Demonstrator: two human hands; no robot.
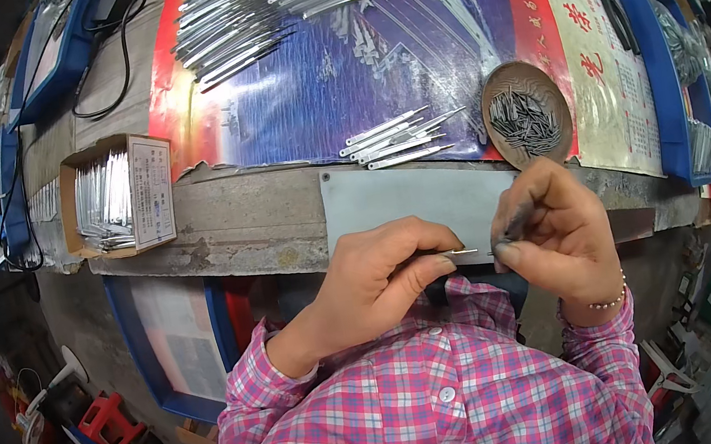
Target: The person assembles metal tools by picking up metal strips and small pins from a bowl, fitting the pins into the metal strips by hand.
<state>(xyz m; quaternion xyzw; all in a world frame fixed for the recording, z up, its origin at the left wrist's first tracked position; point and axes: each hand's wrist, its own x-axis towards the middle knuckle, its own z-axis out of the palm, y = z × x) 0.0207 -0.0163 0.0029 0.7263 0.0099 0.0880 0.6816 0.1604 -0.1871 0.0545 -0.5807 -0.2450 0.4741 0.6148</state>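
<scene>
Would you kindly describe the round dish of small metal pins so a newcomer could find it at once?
Start at the workbench with the blue printed sheet. The round brown dish sits just above the right hand, the only round container there.

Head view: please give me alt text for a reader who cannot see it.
A person in a pink plaid shirt holds a thin metal piece between the left hand and right hand at a workbench edge. Behind lie a few slim metal tools, a round dish of small dark pins, and a cardboard box.
</scene>
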